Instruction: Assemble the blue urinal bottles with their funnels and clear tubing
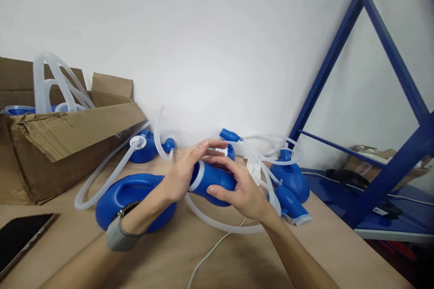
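Note:
My right hand [241, 187] is wrapped round a blue plastic funnel cup [210, 181] with a white rim, which lies tilted on its side with its mouth to the left. My left hand [186, 169] is at that mouth, fingers stretched out over the cup's top and the palm near the rim. Behind the fingers, a blue bottle with a white cap [230, 151] is partly hidden. Below my left wrist lies a large blue bottle with a handle [135, 198]. A clear hose [224, 225] curves under the cup.
An open cardboard box [81, 131] with hoses and blue parts stands left. Behind are a blue bottle [144, 148] with a hose and, right, another bottle [291, 176] beside a blue cup [291, 203]. A phone or tablet [23, 239], a white cable [210, 253] and blue shelving [339, 45] also show.

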`<state>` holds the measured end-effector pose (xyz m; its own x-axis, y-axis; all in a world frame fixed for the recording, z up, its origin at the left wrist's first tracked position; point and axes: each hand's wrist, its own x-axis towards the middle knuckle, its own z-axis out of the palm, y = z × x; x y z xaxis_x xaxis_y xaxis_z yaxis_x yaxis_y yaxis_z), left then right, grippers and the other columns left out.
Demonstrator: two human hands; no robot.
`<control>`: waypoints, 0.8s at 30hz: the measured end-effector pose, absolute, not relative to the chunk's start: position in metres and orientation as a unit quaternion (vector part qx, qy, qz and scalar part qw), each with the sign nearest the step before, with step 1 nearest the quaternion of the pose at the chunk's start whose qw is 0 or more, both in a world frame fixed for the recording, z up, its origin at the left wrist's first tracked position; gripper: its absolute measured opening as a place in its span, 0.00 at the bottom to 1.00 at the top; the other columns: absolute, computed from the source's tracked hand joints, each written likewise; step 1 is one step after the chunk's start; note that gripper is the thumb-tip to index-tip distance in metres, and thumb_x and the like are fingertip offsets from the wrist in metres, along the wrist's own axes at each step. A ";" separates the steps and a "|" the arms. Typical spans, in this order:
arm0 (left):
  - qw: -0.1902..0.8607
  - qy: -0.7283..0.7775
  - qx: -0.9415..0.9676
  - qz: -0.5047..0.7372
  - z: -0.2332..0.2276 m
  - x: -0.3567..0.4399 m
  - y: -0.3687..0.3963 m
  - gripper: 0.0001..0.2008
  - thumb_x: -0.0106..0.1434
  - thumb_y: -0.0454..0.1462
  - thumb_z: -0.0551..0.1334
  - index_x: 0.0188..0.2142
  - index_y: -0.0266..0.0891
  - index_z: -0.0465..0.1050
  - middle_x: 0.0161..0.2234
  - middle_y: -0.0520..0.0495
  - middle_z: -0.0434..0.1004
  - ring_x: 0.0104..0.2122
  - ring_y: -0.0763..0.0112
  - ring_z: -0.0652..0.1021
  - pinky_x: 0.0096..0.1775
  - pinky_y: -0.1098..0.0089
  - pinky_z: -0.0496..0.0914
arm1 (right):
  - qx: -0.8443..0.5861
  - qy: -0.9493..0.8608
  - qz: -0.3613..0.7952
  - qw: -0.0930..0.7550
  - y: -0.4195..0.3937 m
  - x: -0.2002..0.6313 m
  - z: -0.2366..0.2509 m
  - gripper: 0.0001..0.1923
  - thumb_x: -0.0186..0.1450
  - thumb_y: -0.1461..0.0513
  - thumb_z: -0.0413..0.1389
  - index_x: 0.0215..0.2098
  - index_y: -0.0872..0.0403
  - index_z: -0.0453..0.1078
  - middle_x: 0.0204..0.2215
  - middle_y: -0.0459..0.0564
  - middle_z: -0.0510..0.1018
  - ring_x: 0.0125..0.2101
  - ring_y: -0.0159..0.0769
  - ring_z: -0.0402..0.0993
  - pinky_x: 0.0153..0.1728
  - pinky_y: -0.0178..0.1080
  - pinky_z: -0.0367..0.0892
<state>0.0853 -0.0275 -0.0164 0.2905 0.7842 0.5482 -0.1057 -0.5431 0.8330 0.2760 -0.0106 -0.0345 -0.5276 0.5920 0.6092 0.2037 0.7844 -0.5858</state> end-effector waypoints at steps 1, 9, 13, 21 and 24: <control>0.400 0.252 0.701 0.534 -0.019 0.088 -0.027 0.29 0.73 0.56 0.48 0.54 0.40 0.76 0.56 0.41 0.79 0.57 0.50 0.77 0.62 0.50 0.68 | -0.238 -0.845 0.229 0.421 -0.011 0.275 -0.035 0.25 0.64 0.48 0.66 0.55 0.50 0.74 0.52 0.53 0.81 0.52 0.48 0.78 0.57 0.50 0.71; 0.342 0.255 0.759 0.492 -0.020 0.082 -0.018 0.27 0.72 0.54 0.53 0.60 0.42 0.72 0.53 0.41 0.80 0.54 0.52 0.78 0.58 0.55 0.70 | -0.250 -0.823 0.299 0.413 -0.005 0.272 -0.036 0.21 0.64 0.51 0.66 0.52 0.48 0.72 0.51 0.51 0.80 0.53 0.46 0.76 0.59 0.50 0.69; 0.270 0.359 0.786 0.426 -0.012 0.066 -0.017 0.33 0.70 0.54 0.58 0.70 0.46 0.59 0.57 0.40 0.77 0.53 0.51 0.78 0.53 0.56 0.71 | -0.277 -0.774 0.343 0.454 0.002 0.269 -0.041 0.21 0.65 0.46 0.63 0.46 0.48 0.67 0.48 0.50 0.78 0.53 0.44 0.75 0.57 0.47 0.70; 0.123 0.420 0.818 0.372 0.004 0.045 -0.017 0.27 0.64 0.59 0.63 0.51 0.43 0.75 0.35 0.49 0.80 0.31 0.65 0.75 0.33 0.68 0.68 | -0.322 -0.697 0.484 0.419 0.038 0.286 -0.058 0.34 0.69 0.33 0.43 0.54 0.48 0.63 0.51 0.56 0.79 0.48 0.44 0.79 0.43 0.43 0.77; 0.102 0.458 0.775 0.423 0.008 0.037 -0.017 0.27 0.60 0.60 0.65 0.47 0.42 0.75 0.35 0.49 0.79 0.33 0.63 0.76 0.36 0.66 0.70 | -0.368 -0.715 0.466 0.369 0.051 0.296 -0.062 0.32 0.69 0.35 0.49 0.53 0.51 0.67 0.50 0.57 0.79 0.50 0.44 0.79 0.51 0.46 0.75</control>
